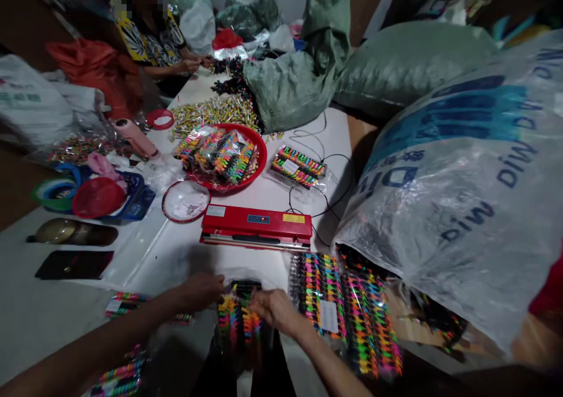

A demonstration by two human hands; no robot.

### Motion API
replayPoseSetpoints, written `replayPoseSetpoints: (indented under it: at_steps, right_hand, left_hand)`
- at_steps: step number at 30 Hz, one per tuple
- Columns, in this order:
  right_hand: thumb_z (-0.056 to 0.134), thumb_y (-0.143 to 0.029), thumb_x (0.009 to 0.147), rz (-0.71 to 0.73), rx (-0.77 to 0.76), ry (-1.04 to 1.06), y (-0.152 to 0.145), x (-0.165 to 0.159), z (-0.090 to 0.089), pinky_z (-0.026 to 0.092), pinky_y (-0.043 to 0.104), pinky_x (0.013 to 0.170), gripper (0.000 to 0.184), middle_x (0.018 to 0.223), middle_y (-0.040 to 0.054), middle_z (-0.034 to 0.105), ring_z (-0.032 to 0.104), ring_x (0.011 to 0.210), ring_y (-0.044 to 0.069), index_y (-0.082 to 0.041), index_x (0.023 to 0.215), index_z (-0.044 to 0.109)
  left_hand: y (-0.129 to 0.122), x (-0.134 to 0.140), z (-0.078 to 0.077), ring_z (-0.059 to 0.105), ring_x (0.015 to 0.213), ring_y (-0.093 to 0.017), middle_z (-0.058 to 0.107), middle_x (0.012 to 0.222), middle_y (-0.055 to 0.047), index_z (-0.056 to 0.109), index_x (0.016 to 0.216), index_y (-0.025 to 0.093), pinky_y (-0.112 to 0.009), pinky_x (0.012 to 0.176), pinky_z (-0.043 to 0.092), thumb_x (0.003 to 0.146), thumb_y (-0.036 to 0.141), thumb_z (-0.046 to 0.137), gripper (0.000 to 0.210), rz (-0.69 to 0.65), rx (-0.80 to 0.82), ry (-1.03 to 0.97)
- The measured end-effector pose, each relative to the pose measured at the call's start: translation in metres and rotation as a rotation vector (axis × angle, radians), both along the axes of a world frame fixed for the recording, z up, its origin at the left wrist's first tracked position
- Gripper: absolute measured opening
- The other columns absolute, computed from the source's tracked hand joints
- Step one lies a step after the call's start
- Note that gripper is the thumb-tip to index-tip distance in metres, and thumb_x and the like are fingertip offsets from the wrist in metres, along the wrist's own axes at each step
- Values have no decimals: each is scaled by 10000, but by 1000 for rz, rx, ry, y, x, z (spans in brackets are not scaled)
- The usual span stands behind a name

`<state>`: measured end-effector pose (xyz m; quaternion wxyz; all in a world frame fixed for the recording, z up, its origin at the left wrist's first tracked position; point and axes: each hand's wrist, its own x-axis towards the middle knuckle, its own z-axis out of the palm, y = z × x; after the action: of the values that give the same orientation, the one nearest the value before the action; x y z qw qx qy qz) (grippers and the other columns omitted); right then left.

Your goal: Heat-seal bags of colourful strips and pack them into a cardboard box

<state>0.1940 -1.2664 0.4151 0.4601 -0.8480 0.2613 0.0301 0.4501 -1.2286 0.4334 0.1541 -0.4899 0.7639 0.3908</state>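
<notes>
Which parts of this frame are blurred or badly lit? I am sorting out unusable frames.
Head view: both hands, left hand and right hand, smear with motion over the colourful clip bundle; corners fall dark; edges bow wide-angle; red sealer stays sharp.

Dim, uneven light (brightest mid-table), blurred near edge, warped corners.

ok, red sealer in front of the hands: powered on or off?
Looks on: the red sealer shows a small red light on its top panel, and a black cable runs behind it.
</notes>
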Motion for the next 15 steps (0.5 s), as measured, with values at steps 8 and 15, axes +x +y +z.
replayPoseSetpoints:
  at_steps: [8,15]
  right_hand:
    - [468,-156,873,-67,-184,348,-76,-24,-37,385,245,784,196,847,78,664,588,872,181,-157,920,657]
    - [543,-126,782,-464,-47,295,-46,-24,-80,380,365,886,230,848,105,643,557,914,239,-148,963,685]
  left_hand:
    - [-43,25,-45,516,670,-157,602,708,-28,564,702,166,-250,630,341,914,338,384,327,129,-4,118]
    - [-40,20,-76,537,813,-219,609,798,-66,566,771,157,-332,809,390,737,157,574,35,312,8,133]
